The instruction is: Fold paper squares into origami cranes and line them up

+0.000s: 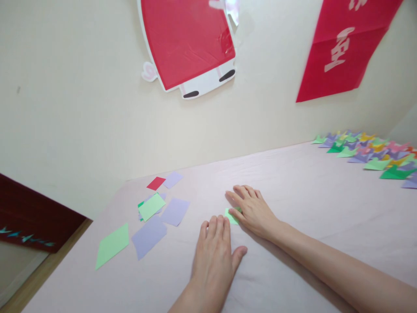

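Observation:
A small light green piece of paper [231,217] lies on the pale pink cloth surface, mostly covered by my hands. My right hand [252,209] rests palm down over its right side, thumb on the paper and fingers stretched forward. Just left of it, my left hand [215,250] lies flat with the thumb out to the side; its fingertips reach the paper's left edge. Whether the paper is folded is hard to tell, since most of it is hidden.
Loose paper sheets lie to the left: light green [113,244], purple [149,237] and a red one [156,183]. Many folded paper pieces [378,164] stand in rows at the far right. A wall [260,126] with red decorations [192,43] rises behind the surface.

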`<state>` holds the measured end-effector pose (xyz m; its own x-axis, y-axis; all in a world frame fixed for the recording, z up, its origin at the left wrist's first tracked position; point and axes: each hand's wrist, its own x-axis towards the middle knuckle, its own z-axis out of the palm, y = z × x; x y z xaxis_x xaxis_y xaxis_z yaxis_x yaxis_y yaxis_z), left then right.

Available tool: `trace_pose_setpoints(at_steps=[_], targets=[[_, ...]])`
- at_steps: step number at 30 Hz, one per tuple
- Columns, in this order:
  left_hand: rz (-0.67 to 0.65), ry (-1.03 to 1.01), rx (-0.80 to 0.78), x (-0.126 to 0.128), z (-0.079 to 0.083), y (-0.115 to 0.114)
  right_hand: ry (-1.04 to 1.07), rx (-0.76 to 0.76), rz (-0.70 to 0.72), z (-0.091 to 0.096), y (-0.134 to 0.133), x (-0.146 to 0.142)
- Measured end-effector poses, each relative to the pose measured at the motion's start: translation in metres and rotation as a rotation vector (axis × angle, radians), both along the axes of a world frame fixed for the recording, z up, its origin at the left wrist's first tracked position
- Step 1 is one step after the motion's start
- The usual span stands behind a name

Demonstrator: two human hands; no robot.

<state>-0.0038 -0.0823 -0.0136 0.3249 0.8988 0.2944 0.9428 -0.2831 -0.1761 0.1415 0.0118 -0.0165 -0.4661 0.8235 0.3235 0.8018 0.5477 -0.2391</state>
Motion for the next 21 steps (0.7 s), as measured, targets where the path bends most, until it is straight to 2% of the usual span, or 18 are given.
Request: trace_pose_setpoints(at_steps=[8, 13, 17, 21], targets=[[-0.004, 0.007, -0.001, -0.006, 0.000, -0.004, -0.062, 0.008, -0.032, -0.006, 0.008, 0.018], [0.024, -0.032, -0.069, -0.003, 0.009, 0.006, -0.031, 0.015, -0.013, -0.011, 0.009, 0.017], [-0.031, -0.139, -0.163, 0.003, 0.023, 0.026, 0.122, -0.017, 0.066, -0.014, 0.013, 0.019], [-0.083, -0.169, -0.238, 0.005, 0.027, 0.042, 0.427, -0.164, 0.243, -0.008, 0.015, 0.025]])
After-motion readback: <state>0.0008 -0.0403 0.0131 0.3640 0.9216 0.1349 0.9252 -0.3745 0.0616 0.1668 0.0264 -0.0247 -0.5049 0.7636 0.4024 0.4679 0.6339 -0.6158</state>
